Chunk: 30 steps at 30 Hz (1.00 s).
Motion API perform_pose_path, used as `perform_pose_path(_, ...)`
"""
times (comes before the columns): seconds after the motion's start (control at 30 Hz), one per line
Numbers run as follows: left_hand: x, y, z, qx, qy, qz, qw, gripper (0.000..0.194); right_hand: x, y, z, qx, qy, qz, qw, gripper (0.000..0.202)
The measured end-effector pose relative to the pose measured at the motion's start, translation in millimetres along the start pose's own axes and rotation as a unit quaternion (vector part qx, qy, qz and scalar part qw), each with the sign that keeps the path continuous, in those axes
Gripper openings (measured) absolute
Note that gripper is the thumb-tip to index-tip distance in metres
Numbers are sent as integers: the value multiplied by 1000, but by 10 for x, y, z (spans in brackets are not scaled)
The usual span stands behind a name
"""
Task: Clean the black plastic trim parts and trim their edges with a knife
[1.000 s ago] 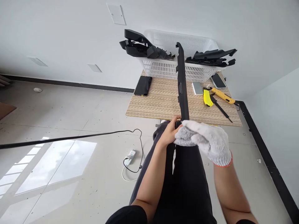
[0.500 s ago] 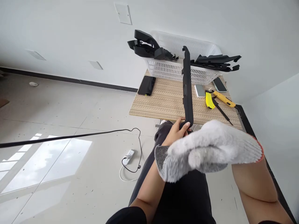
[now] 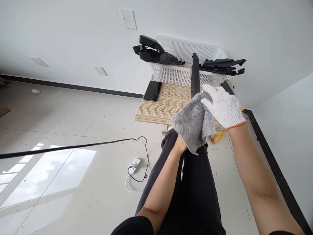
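Above the near edge of the wood-grain tabletop (image 3: 163,109), the right hand (image 3: 204,94), in a white knitted glove with an orange cuff, has its fingers closed on a fluffy grey cloth (image 3: 192,122). The cloth drapes down and to the left, over the left hand (image 3: 180,144), which is bare; only its wrist side shows, so whether its fingers grip anything cannot be told.

A long, narrow black plastic strip (image 3: 195,76) points away from the person, its far end seen against a white slotted plastic basket (image 3: 168,75) and its near part hidden behind the cloth. The basket stands at the far side of the tabletop, with black moulded plastic pieces (image 3: 150,54) jutting out at its left and more black plastic parts (image 3: 220,65) at its right.

On the tabletop's left side lies a flat, glossy black object (image 3: 153,90). Beyond the glove, a dark flat rectangular device (image 3: 227,86) is partly covered. Below the front edge, a yellow printed packet (image 3: 217,137) shows, and a white power strip (image 3: 134,166) lies on the pale tiled floor (image 3: 97,182).
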State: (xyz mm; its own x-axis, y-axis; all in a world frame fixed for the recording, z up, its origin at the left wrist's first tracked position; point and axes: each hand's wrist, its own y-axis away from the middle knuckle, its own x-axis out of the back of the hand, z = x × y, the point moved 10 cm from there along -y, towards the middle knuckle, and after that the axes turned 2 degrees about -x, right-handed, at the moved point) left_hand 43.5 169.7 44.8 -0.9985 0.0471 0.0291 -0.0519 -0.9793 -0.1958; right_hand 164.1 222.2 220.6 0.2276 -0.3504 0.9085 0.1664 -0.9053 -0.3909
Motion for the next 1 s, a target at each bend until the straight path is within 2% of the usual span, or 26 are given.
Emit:
perform_pose_path(0.1,-74,1,-75,14,54,-34,998,42,19,159,12,-46,8,59,997,58)
perform_pose_path(0.17,-85,-1,-118,20,74,-33,996,45,-20,427,-76,-91,-25,61,994,52)
perform_pose_path(0.23,-92,-2,-130,14,87,-31,996,41,-225,716,-238,-112,-73,3,991,44)
perform_pose_path(0.27,-98,-1,-143,17,87,-31,996,35,-337,842,-309,-119,-83,-19,989,46)
perform_pose_path(0.33,-115,4,-193,38,74,-35,996,25,-531,997,-356,-146,-112,-29,983,55)
perform_pose_path(0.37,-129,7,-225,56,63,-41,996,29,-633,1023,-314,-172,-128,-31,976,59)
perform_pose_path(0.43,-172,12,-276,92,37,-60,993,41,-821,969,-169,-225,-154,-38,961,65)
perform_pose_path(0.53,-230,11,-307,138,24,-80,987,46,-1027,694,56,-273,-160,-76,945,69)
perform_pose_path(0.7,-260,18,-353,194,75,-61,976,55,-1051,47,257,-283,-153,-76,944,72)
perform_pose_path(0.8,-241,1,-377,189,57,-48,979,58,-1065,-238,313,-292,-134,-74,944,73)
perform_pose_path(0.9,-185,-23,-391,174,26,-21,984,60,-1089,-333,311,-298,-116,-83,944,74)
perform_pose_path(1.0,-156,-32,-369,149,-14,-10,989,60,-1072,-241,273,-299,-99,-75,946,69)
